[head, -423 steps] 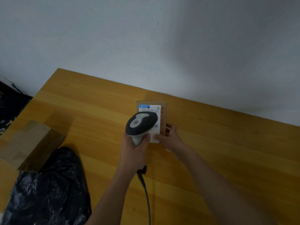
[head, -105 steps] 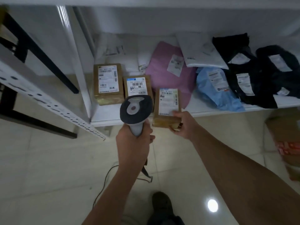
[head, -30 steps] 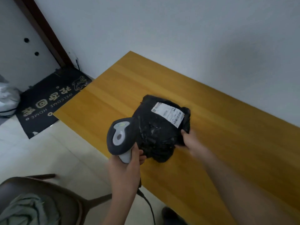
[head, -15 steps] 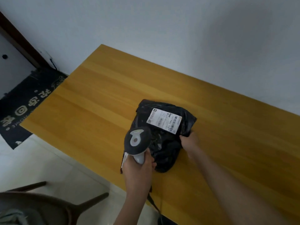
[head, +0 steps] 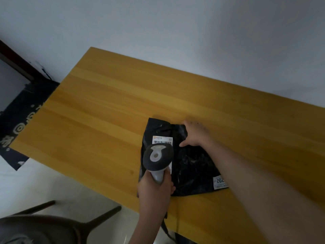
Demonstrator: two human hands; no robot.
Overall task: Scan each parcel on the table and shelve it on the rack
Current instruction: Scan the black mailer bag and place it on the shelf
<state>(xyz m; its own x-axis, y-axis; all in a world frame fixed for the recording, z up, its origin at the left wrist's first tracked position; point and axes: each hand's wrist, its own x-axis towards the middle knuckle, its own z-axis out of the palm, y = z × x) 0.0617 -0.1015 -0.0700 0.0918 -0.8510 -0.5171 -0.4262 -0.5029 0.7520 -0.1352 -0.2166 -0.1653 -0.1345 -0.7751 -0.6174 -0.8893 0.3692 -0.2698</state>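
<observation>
A black plastic parcel (head: 191,164) lies flat on the wooden table (head: 109,120) near its front edge. A white barcode label (head: 162,140) sits on its upper left part and a small white tag (head: 219,182) on its lower right. My left hand (head: 155,189) grips a grey handheld scanner (head: 157,156) that hovers over the label and hides its lower part. My right hand (head: 196,133) presses on the parcel's top right corner, fingers spread over the plastic.
A dark chair (head: 58,224) stands at the bottom left, beside the table's front edge. A black doormat (head: 19,120) with white lettering lies on the pale floor at left. A white wall runs behind the table. The scanner's cable (head: 167,229) hangs below my left wrist.
The parcel has been laid flat and turned so its label points away from me. My right hand moved from the parcel's right edge to its top corner. The scanner came over the label.
</observation>
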